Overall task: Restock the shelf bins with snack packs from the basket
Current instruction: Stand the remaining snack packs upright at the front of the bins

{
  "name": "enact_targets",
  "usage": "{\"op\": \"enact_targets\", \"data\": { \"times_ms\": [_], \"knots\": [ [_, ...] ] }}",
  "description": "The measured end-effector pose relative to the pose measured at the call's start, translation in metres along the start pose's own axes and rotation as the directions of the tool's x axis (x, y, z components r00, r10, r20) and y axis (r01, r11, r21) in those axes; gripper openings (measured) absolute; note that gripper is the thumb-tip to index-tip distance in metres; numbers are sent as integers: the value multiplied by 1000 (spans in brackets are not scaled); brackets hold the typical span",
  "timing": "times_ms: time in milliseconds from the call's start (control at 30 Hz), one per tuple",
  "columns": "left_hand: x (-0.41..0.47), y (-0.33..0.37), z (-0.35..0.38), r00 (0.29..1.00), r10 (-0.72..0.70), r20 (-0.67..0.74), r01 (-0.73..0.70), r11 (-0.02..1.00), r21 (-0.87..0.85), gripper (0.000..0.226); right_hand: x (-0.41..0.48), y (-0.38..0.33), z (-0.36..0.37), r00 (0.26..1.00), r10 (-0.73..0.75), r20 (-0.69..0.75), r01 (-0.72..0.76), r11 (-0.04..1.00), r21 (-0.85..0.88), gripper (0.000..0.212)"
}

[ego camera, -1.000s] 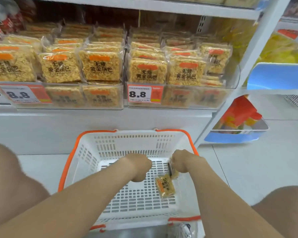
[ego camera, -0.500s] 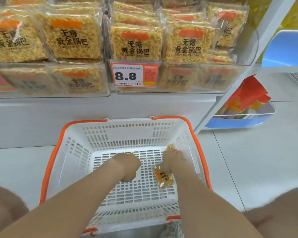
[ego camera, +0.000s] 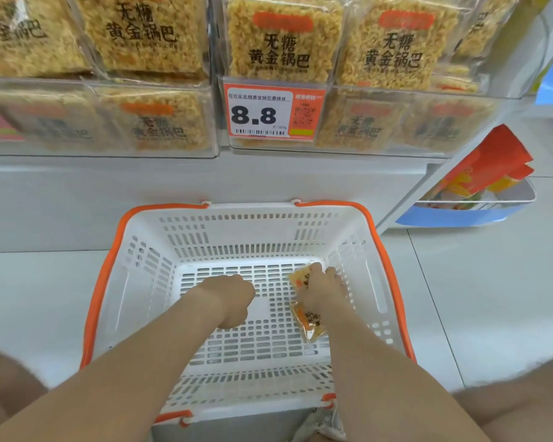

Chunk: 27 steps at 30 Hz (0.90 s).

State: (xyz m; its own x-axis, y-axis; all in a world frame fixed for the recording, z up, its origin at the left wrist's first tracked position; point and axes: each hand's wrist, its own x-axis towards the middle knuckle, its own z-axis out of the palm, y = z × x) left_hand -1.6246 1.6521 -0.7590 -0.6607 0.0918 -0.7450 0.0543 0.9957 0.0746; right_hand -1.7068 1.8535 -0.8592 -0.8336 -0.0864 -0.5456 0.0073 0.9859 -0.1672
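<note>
Basket (ego camera: 256, 208) of white slotted plastic, with orange handles (ego camera: 99, 282), sits on the pale floor (ego camera: 479, 298) just in front of the shelf base. Both bare forearms reach down into it.

The left hand (ego camera: 227, 299) hangs over the middle of the basket floor with its grip closed: the fingers are curled under into a fist, and no pack shows in it.

The right hand (ego camera: 323, 291) works at the far right corner of the basket floor. Its grip is closed on the near snack pack (ego camera: 308, 323), a small clear pouch with orange print that sticks out from under the palm toward the wrist. The fingertips (ego camera: 316, 268) also lie on the far snack pack (ego camera: 299, 277), which rests flat in the corner, close to the side wall. How firmly that second pack is held cannot be told.

Above, two clear shelf bins stand side by side, the left bin (ego camera: 77, 148) and the right bin (ego camera: 403, 145). Both are filled with stocked packs (ego camera: 281, 43) standing in rows, with more behind the front walls. An orange price tag (ego camera: 273, 114) reading 8.8 is fixed to the front of the right bin. Off to the right a blue-and-white tray (ego camera: 460, 216) holds orange packets (ego camera: 492, 167).
</note>
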Motion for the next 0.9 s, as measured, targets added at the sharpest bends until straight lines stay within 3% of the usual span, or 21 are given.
{"op": "enact_targets", "data": {
  "times_ms": [167, 233, 333, 500, 567, 633, 667, 733, 800, 833, 900],
  "knots": [
    [3, -8, 3, 1000, -2, -11, 2, 1000, -23, 17, 3, -4, 2, 1000, -13, -23, 11, 996, -89, 94],
    [3, -10, 1, 1000, 1, -17, -1, 999, -38, 14, 3, -9, -1, 999, 23, 29, -21, 998, -64, 107],
    [-1, -15, -3, 1000, 12, -23, -14, 998, -65, 22, 1, -18, -12, 983, 29, 181, -33, 999, 19, 99],
    [-13, -25, -13, 995, -48, -91, 27, 975, -219, 27, -13, -44, -35, 945, -179, 272, 63, 920, 386, 114],
    [-23, -29, -20, 994, -62, -93, 25, 933, -359, 48, -27, -57, -49, 928, -284, 241, 108, 824, 557, 120],
    [-36, -32, -29, 992, -79, -100, 13, 845, -534, 67, -42, -69, -65, 915, -335, 227, 98, 728, 679, 107],
    [-42, -34, -32, 989, -91, -120, -6, 774, -634, 66, -50, -74, -74, 910, -341, 235, 67, 682, 729, 96],
    [-54, -37, -39, 972, -135, -194, -85, 566, -820, 46, -65, -83, -93, 907, -335, 255, -16, 578, 816, 75],
    [-66, -42, -48, 929, -220, -296, -193, 394, -899, 29, -80, -91, -117, 930, -306, 205, -29, 495, 868, 44],
    [-71, -45, -52, 904, -262, -338, -246, 326, -913, 28, -85, -92, -128, 952, -279, 125, 33, 500, 865, 31],
    [-83, -50, -62, 857, -333, -392, -346, 191, -918, 29, -93, -91, -147, 964, -239, -116, 240, 598, 764, 27]
  ]
}}
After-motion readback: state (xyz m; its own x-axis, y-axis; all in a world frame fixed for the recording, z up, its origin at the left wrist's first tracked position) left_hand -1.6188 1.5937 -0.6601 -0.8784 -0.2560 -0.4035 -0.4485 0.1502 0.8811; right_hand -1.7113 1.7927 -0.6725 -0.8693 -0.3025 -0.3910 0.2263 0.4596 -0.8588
